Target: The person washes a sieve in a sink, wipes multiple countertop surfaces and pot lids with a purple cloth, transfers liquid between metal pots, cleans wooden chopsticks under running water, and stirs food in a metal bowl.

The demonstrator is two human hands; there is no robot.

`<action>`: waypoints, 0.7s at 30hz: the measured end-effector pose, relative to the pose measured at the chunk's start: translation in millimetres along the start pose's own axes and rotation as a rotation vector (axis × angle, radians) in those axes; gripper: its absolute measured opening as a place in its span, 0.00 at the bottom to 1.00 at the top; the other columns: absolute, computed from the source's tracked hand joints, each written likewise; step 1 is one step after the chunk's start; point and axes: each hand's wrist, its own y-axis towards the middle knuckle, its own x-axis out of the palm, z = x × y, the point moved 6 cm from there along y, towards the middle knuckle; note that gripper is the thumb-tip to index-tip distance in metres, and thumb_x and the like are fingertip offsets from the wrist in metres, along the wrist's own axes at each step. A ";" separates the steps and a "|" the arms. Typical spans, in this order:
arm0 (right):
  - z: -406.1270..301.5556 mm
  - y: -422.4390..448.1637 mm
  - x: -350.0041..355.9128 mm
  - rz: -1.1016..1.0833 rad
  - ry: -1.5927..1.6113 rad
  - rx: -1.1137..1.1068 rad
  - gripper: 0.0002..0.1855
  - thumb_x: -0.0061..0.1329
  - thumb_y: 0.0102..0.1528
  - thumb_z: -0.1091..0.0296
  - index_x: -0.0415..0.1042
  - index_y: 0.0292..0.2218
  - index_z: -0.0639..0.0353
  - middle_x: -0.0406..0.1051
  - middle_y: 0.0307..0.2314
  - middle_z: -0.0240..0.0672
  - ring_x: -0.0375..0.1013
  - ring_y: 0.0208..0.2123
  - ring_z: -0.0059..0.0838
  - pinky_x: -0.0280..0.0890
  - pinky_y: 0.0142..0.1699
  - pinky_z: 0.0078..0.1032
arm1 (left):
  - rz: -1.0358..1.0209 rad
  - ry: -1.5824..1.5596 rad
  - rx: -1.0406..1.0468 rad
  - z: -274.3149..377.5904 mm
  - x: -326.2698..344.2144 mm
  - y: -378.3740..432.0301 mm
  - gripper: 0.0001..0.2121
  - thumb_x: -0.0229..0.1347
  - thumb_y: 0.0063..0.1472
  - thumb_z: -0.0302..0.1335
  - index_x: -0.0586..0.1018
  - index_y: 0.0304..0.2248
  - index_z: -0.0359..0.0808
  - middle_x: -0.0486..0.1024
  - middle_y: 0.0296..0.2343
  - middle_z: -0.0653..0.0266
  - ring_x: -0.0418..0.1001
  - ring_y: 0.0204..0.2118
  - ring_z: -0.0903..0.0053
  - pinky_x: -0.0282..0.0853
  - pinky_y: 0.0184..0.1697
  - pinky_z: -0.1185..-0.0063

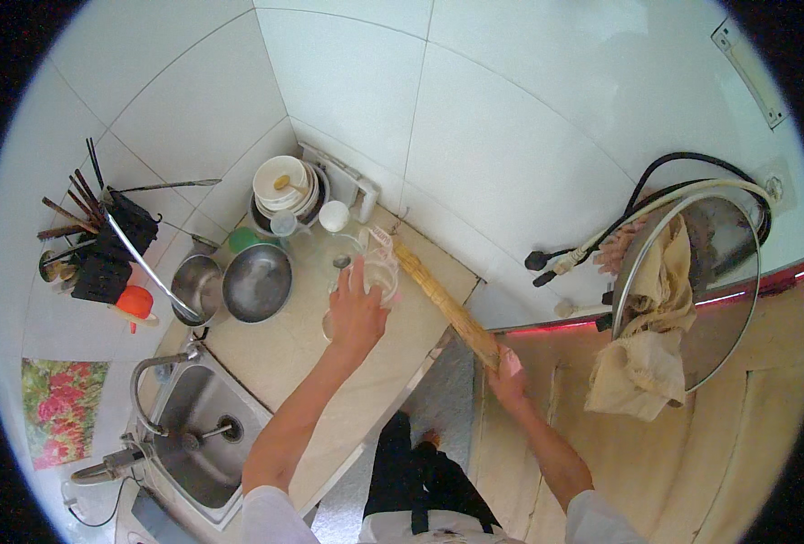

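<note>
My right hand (509,374) grips the near end of a long, narrow straw-coloured roll (443,299). Something pink shows at that grip. The roll slants across the counter's edge, its far end close to the wall. Over the beige counter (395,353), my left hand (358,316) has its fingers stretched forward and apart. Just beyond the fingertips are a clear container with a dark round lid (341,261) and a crumpled clear plastic bag (381,262). Whether the fingers touch either one is hard to see. Part of another clear vessel (327,325) shows beside the left hand.
A grey metal bowl (257,282), a steel pot (197,285) and stacked white bowls (279,180) stand at the back left. Nearer is a sink (205,435) with a tap (140,391). Utensil holders (120,238) hang left. A glass lid (721,326) with cloth (653,340) hangs right.
</note>
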 end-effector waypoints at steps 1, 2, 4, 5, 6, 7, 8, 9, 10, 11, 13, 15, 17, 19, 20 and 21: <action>0.6 1.3 2.7 -0.014 0.040 0.063 0.25 0.48 0.42 0.72 0.59 0.44 0.60 0.65 0.32 0.48 0.64 0.37 0.50 0.60 0.40 0.38 | -0.004 0.001 -0.004 -1.0 0.4 -0.8 0.15 0.60 0.38 0.28 0.74 0.30 0.36 0.50 0.52 0.50 0.54 0.50 0.56 0.62 0.41 0.65; -1.0 2.5 8.9 -0.030 0.081 0.126 0.25 0.48 0.43 0.72 0.59 0.44 0.61 0.65 0.32 0.50 0.63 0.37 0.50 0.61 0.40 0.38 | -0.005 0.000 -0.004 -1.6 0.7 -1.7 0.15 0.60 0.39 0.28 0.74 0.31 0.36 0.50 0.52 0.50 0.54 0.50 0.56 0.62 0.41 0.65; -1.5 6.0 14.5 0.033 0.078 0.084 0.26 0.49 0.42 0.71 0.58 0.44 0.62 0.64 0.32 0.50 0.64 0.36 0.51 0.61 0.39 0.38 | -0.008 -0.003 0.014 4.2 -1.3 0.2 0.15 0.60 0.39 0.28 0.74 0.31 0.36 0.50 0.52 0.50 0.54 0.50 0.56 0.62 0.41 0.66; -2.6 12.4 18.6 0.110 0.032 -0.022 0.28 0.50 0.42 0.70 0.58 0.45 0.62 0.64 0.32 0.50 0.64 0.36 0.50 0.62 0.38 0.39 | -0.005 -0.007 0.034 8.8 -1.8 2.0 0.16 0.60 0.39 0.29 0.74 0.31 0.36 0.49 0.52 0.50 0.54 0.50 0.56 0.62 0.41 0.66; -5.9 16.0 22.3 0.182 -0.009 -0.130 0.29 0.51 0.41 0.69 0.57 0.45 0.63 0.64 0.33 0.50 0.65 0.35 0.50 0.62 0.38 0.39 | -0.003 -0.006 0.051 11.4 -1.5 2.7 0.16 0.60 0.39 0.29 0.74 0.31 0.36 0.49 0.52 0.50 0.54 0.50 0.56 0.62 0.41 0.66; -17.8 25.9 26.0 0.120 0.024 -0.091 0.29 0.51 0.41 0.69 0.57 0.45 0.63 0.64 0.33 0.50 0.65 0.35 0.51 0.62 0.38 0.39 | -0.004 0.003 0.051 6.6 -0.9 0.1 0.16 0.60 0.39 0.29 0.74 0.32 0.37 0.49 0.52 0.50 0.54 0.50 0.56 0.62 0.41 0.66; -29.3 35.5 28.6 0.058 0.055 -0.051 0.29 0.51 0.41 0.68 0.57 0.45 0.63 0.64 0.33 0.50 0.65 0.35 0.51 0.62 0.38 0.39 | -0.011 0.004 0.043 1.9 0.1 -2.2 0.16 0.60 0.39 0.30 0.74 0.31 0.37 0.49 0.52 0.50 0.54 0.50 0.56 0.62 0.40 0.66; -36.0 41.5 29.1 0.003 0.077 -0.008 0.28 0.51 0.42 0.68 0.58 0.45 0.63 0.64 0.33 0.50 0.65 0.35 0.51 0.62 0.38 0.39 | -0.014 -0.002 0.042 1.2 0.1 -1.8 0.16 0.60 0.39 0.30 0.74 0.31 0.37 0.49 0.52 0.50 0.54 0.50 0.56 0.63 0.40 0.66; -37.8 43.3 31.3 -0.006 0.069 0.018 0.29 0.51 0.42 0.67 0.58 0.45 0.63 0.64 0.33 0.51 0.65 0.35 0.51 0.62 0.39 0.39 | -0.017 -0.008 0.041 0.7 0.3 -1.2 0.16 0.60 0.39 0.30 0.74 0.31 0.36 0.49 0.52 0.50 0.54 0.50 0.57 0.63 0.40 0.65; -40.1 45.3 32.4 -0.015 0.061 0.043 0.29 0.51 0.42 0.67 0.58 0.45 0.63 0.64 0.33 0.51 0.65 0.35 0.51 0.62 0.39 0.39 | -0.015 0.001 0.040 0.4 0.3 -0.5 0.17 0.60 0.39 0.30 0.74 0.31 0.36 0.49 0.52 0.50 0.53 0.50 0.57 0.63 0.39 0.66; -29.1 46.9 32.7 -0.006 0.040 0.070 0.28 0.51 0.42 0.65 0.58 0.44 0.63 0.64 0.31 0.51 0.65 0.35 0.51 0.62 0.38 0.39 | -0.005 0.005 0.048 7.4 -0.9 4.3 0.17 0.60 0.39 0.31 0.73 0.32 0.36 0.50 0.52 0.51 0.53 0.51 0.57 0.63 0.39 0.66; -12.7 49.5 37.0 0.013 0.027 0.066 0.25 0.51 0.43 0.63 0.59 0.42 0.62 0.65 0.29 0.52 0.65 0.35 0.50 0.62 0.37 0.38 | 0.030 -0.042 0.062 11.7 0.0 7.6 0.18 0.61 0.39 0.31 0.72 0.32 0.36 0.50 0.52 0.51 0.53 0.50 0.56 0.61 0.40 0.64; -28.5 55.7 34.1 -0.171 -0.072 0.176 0.30 0.53 0.41 0.59 0.57 0.44 0.61 0.64 0.33 0.51 0.64 0.37 0.49 0.62 0.38 0.38 | 0.029 -0.051 0.025 -1.6 5.3 -0.6 0.19 0.60 0.39 0.32 0.72 0.34 0.37 0.49 0.53 0.51 0.53 0.51 0.56 0.58 0.44 0.63; -33.7 59.7 28.8 -0.197 -0.185 0.206 0.36 0.54 0.39 0.54 0.56 0.46 0.61 0.63 0.36 0.50 0.64 0.39 0.48 0.61 0.39 0.38 | 0.018 -0.039 -0.006 -4.6 5.3 -1.4 0.19 0.60 0.41 0.33 0.71 0.35 0.39 0.47 0.54 0.52 0.52 0.52 0.55 0.53 0.49 0.63; -29.6 56.6 23.9 -0.139 -0.240 0.178 0.38 0.54 0.38 0.53 0.56 0.47 0.61 0.62 0.38 0.48 0.64 0.40 0.47 0.61 0.40 0.38 | 0.039 -0.047 0.009 -1.8 3.0 0.0 0.19 0.60 0.41 0.34 0.71 0.35 0.38 0.47 0.53 0.52 0.52 0.52 0.55 0.52 0.49 0.61; -27.6 57.2 21.0 -0.080 -0.292 0.150 0.41 0.55 0.36 0.51 0.55 0.48 0.60 0.61 0.39 0.47 0.63 0.41 0.46 0.61 0.40 0.38 | 0.061 -0.052 0.023 3.8 1.0 2.6 0.19 0.60 0.41 0.35 0.71 0.34 0.38 0.48 0.53 0.51 0.51 0.52 0.54 0.50 0.49 0.59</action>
